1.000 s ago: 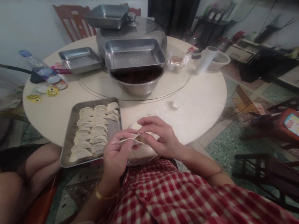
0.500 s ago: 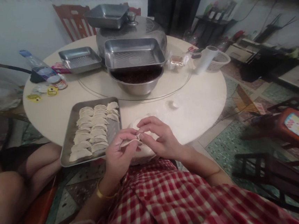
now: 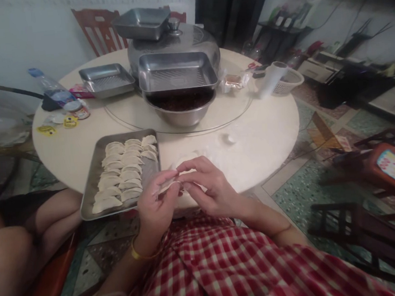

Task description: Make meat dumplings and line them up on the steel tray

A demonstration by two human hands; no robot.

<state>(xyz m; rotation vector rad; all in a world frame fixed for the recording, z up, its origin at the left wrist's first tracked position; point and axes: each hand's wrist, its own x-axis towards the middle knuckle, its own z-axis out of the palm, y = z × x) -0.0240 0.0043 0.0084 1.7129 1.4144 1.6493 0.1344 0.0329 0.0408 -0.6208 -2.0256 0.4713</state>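
My left hand (image 3: 157, 202) and my right hand (image 3: 208, 188) meet at the near edge of the round table (image 3: 268, 128). Both pinch one folded dumpling (image 3: 169, 185) between thumbs and fingertips; most of it is hidden by the fingers. Just beyond my hands a stack of round wrappers (image 3: 185, 158) lies on the table. To the left a steel tray (image 3: 94, 191) carries several finished dumplings (image 3: 123, 170) in rows.
A steel bowl of dark filling (image 3: 181, 101) stands mid-table with a square steel pan (image 3: 177, 71) on it. Another pan (image 3: 106, 78), a big pot lid (image 3: 205, 41), a water bottle (image 3: 52, 89) and a white basket (image 3: 290, 81) lie farther back. Another person's bare knees (image 3: 22, 241) are at left.
The open wrapper with visible filling has been folded shut between my fingers. Both hands shifted slightly toward me, and the pinch moved along the dumpling's edge.
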